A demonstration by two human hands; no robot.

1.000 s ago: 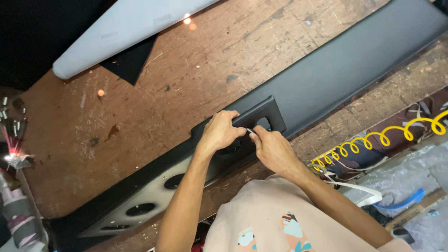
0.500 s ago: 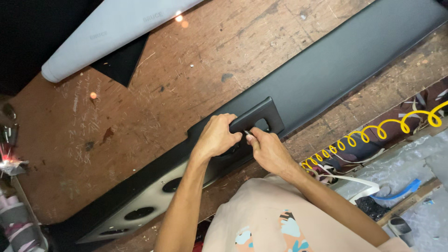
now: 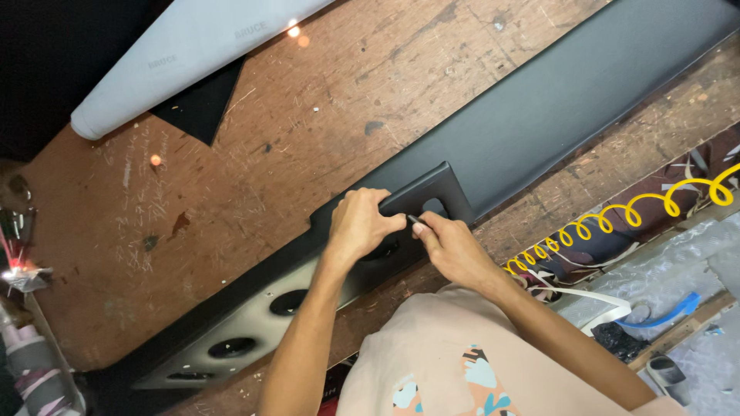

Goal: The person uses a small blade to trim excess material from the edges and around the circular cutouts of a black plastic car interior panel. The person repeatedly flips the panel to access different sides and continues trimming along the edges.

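Here, going outward from the piece we work on:
Panel: the long black trim panel [image 3: 539, 115] lies slantwise across the bench [image 3: 324, 115], its raised square bracket [image 3: 432, 196] near the middle.
Left hand: our left hand [image 3: 358, 223] is curled over the bracket's near-left edge, gripping it.
Right hand: our right hand [image 3: 451, 246] pinches a small dark tool or pin [image 3: 416, 220] at the bracket's opening; what it is, we cannot tell.
Risk, slip: if the pinch slides, the tip could scratch the black covering or jab our left fingers, which sit just beside it.
Risk, panel: pressing hard may shift the panel.
Around: a grey roll [image 3: 177, 65] far left, a yellow coiled hose [image 3: 632, 212] at the right.
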